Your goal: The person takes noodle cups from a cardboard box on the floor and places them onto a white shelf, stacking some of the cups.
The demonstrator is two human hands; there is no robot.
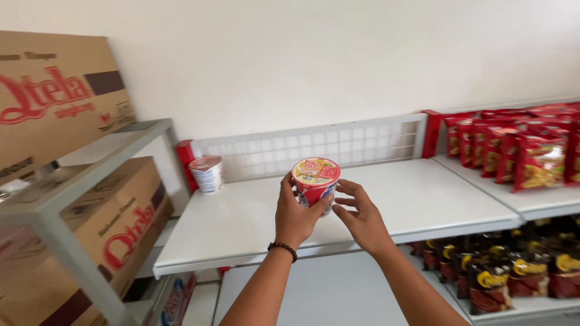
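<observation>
Head view: left hand [294,218] fingers wrapped round red noodle cup [315,180], held above white shelf [254,223]. Right hand [362,218] fingers spread, tips touching cup's side. Second cup [206,174] at shelf's back-left corner. Red snack bags [519,154] on right shelf.

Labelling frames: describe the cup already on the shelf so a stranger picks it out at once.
Find the white shelf with the wire-grid back panel. At its back left corner, by the red end post, stands a noodle cup. Unlike the red-lidded cup in hand, it sits alone, untouched.
</observation>
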